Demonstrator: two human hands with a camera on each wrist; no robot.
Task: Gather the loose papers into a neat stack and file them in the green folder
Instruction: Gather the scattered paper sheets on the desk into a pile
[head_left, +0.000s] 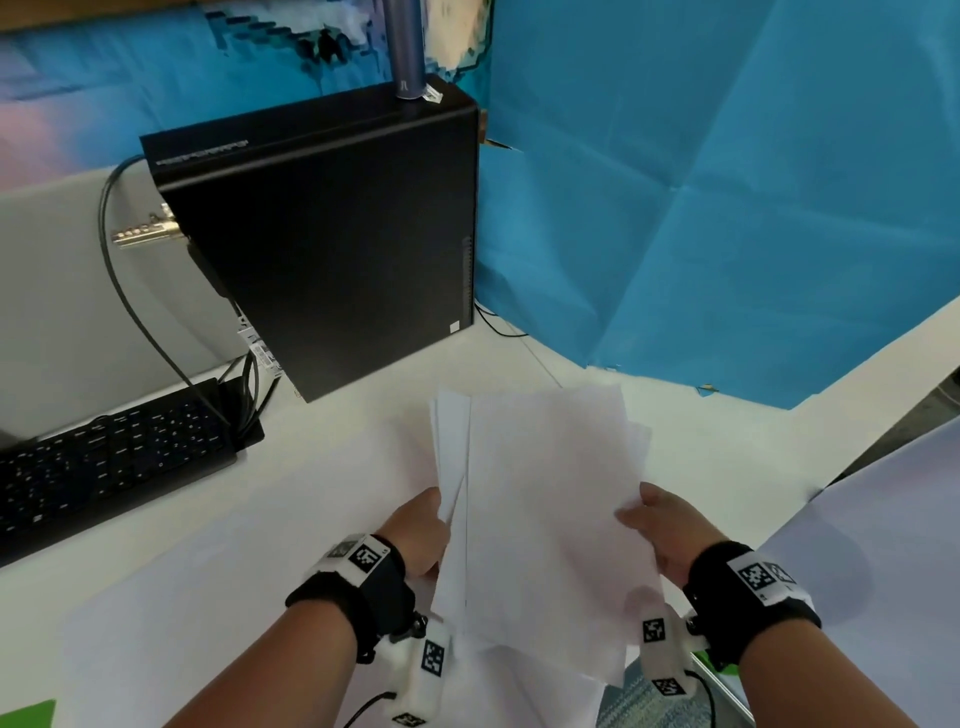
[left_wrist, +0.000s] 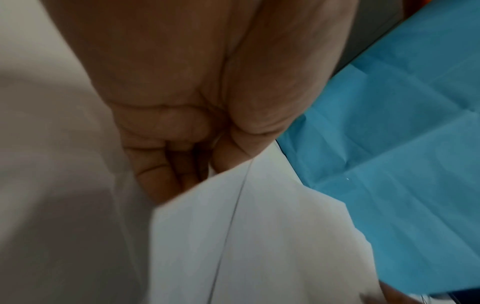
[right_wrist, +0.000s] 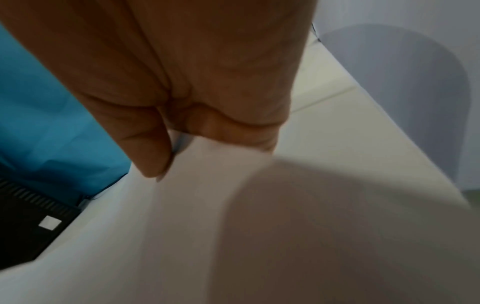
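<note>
- I have a sheaf of plain white papers (head_left: 540, 499) lifted off the white desk (head_left: 218, 530), held between both hands in front of me.
- The sheets are unaligned: several edges fan out along the left side and a corner sticks out at the upper right, so the stack is still ragged.
- My left hand (head_left: 421, 535) grips the left edge of the sheaf; in the left wrist view the fingers (left_wrist: 155, 174) curl in toward the palm with a sheet edge passing over them.
- My right hand (head_left: 660, 535) holds the right edge, thumb on top of the top sheet; in the right wrist view the thumb (right_wrist: 148, 148) presses down on the paper, though that picture is blurred.
- More white sheets lie flat on the desk beneath my forearms, and one large white sheet (head_left: 883, 561) lies off to the right.
- A corner of something bright green (head_left: 26, 714) shows at the bottom left edge of the head view; I cannot tell whether it is the folder.
- A black desktop computer tower (head_left: 332, 244) stands upright at the back of the desk, with a dark cylinder (head_left: 408, 52) on top of it.
- A black keyboard (head_left: 104, 462) lies to the left of the tower, with black cables (head_left: 130, 296) running behind.
- A creased blue sheet (head_left: 727, 197) hangs as a backdrop behind the desk on the right.
</note>
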